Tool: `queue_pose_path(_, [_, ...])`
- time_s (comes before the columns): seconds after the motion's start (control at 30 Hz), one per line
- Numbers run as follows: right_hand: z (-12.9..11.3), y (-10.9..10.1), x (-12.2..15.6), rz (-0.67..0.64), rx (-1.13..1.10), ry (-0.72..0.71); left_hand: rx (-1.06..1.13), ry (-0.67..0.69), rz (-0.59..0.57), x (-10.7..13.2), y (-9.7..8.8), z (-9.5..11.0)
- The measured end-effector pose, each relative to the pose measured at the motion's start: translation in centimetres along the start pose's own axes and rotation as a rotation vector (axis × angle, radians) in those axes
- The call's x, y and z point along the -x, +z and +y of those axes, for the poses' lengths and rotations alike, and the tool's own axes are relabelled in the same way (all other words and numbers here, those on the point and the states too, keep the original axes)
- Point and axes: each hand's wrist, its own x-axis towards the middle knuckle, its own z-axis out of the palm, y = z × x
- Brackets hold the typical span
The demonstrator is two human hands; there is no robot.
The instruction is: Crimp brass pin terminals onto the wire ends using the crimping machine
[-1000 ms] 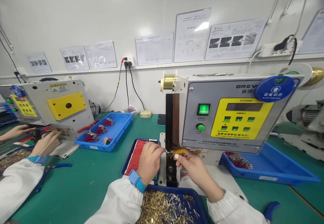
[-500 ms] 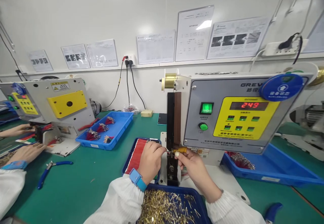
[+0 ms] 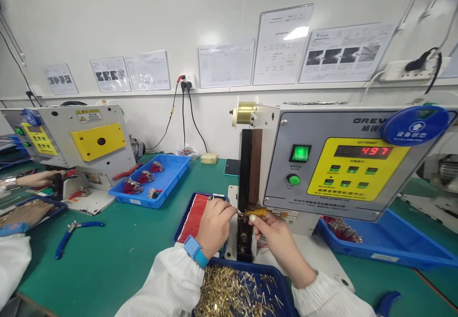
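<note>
My left hand (image 3: 215,221), with a blue wristband (image 3: 196,252), is closed in a pinch at the left of the machine's black upright head (image 3: 245,164). A thin metal pin (image 3: 241,214) shows at its fingertips. My right hand (image 3: 274,233) pinches from the other side, thumb against a finger in what looks like a yellow-orange finger cover (image 3: 256,212). Whatever lies between those right fingertips is hidden. Both sets of fingertips almost meet at the machine's working point. Beneath them is a dark blue tray (image 3: 282,279) of loose brass-coloured pins (image 3: 229,288).
A tray holds red wires (image 3: 193,219) beside my left hand. Blue bins (image 3: 175,174) (image 3: 379,250) contain wire bundles. Blue-handled cutters (image 3: 73,231) lie on the green table (image 3: 136,259). A co-worker's arm (image 3: 39,178) reaches to another machine (image 3: 89,140) at left.
The red display changes from 249 to 497. My hands keep nearly the same pose while the view shifts slightly. The co-worker's hands at left have moved.
</note>
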Motion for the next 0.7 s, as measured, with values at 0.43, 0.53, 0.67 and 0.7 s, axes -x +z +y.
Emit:
queue_pose_path(0.43, [-0.12,0.2,-0.09,0.035,-0.041,-0.023,0.009,0.041,0.063,-0.14,-0.09,0.02])
queue_pose_path(0.53, [-0.22,0.25,-0.09,0.029,-0.052,-0.034,0.001,0.043,0.094,-0.17,-0.2,0.09])
queue_pose_path(0.67, [-0.14,0.51,0.07,0.067,-0.048,-0.055,0.011,0.053,0.107,-0.21,-0.25,0.13])
queue_pose_path(0.7, [-0.09,0.59,0.12,0.08,-0.044,-0.063,0.016,0.052,0.106,-0.22,-0.24,0.13])
